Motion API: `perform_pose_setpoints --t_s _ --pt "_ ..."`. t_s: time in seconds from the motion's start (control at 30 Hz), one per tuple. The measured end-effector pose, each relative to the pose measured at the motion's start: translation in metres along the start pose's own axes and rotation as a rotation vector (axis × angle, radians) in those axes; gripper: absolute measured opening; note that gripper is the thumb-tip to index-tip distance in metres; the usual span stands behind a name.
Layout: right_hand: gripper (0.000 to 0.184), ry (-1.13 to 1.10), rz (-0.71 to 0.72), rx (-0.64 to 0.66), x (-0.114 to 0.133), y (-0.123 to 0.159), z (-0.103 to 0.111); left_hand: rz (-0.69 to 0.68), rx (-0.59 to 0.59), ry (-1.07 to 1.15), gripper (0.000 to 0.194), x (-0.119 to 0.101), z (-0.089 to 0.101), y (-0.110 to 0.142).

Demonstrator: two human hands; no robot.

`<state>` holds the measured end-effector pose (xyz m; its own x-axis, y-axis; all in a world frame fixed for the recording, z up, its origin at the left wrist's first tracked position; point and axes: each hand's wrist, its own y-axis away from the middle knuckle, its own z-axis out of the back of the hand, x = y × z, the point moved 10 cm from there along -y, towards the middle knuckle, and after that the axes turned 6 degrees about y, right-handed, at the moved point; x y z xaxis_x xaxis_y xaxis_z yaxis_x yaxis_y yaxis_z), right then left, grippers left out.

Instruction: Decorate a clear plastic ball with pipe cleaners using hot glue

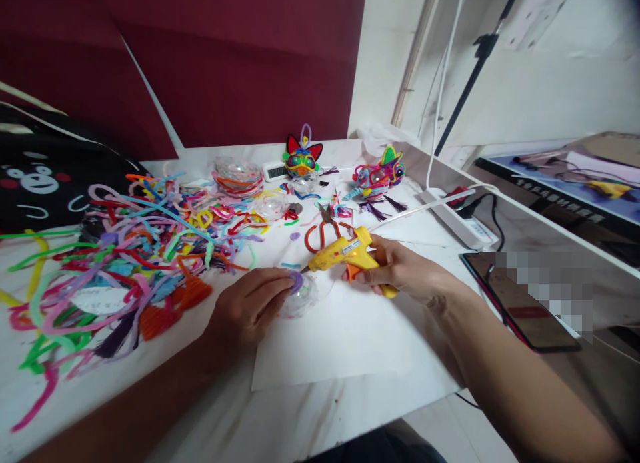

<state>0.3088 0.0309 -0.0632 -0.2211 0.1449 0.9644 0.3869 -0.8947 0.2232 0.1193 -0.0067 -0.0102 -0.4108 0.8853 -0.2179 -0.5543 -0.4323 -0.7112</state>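
A yellow hot glue gun (345, 251) is gripped in my right hand (395, 266), its nozzle pointing left. Between the fingertips of my left hand (253, 303) is a small purple fuzzy disc (297, 281), right by the nozzle tip. Just under the disc sits a clear plastic ball (301, 297); whether my left fingers also touch it I cannot tell. Both hands are over a white sheet of paper (330, 356). Red-handled scissors (330, 228) lie just beyond the glue gun.
Tangled pipe cleaners (165, 243) cover the table's left side. Finished-looking colourful ornaments (302, 159), a digital timer (275, 172) and a stack of clear shells (237, 177) stand at the back. To the right are a power strip (460, 217) and a phone (520, 303).
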Motion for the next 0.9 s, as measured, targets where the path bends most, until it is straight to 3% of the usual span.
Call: perform_pose_setpoints --t_s 0.9 --pt "0.041 0.069 -0.056 -0.011 0.0018 0.0027 0.0000 -0.012 0.021 -0.051 0.028 -0.0013 -0.0036 0.0012"
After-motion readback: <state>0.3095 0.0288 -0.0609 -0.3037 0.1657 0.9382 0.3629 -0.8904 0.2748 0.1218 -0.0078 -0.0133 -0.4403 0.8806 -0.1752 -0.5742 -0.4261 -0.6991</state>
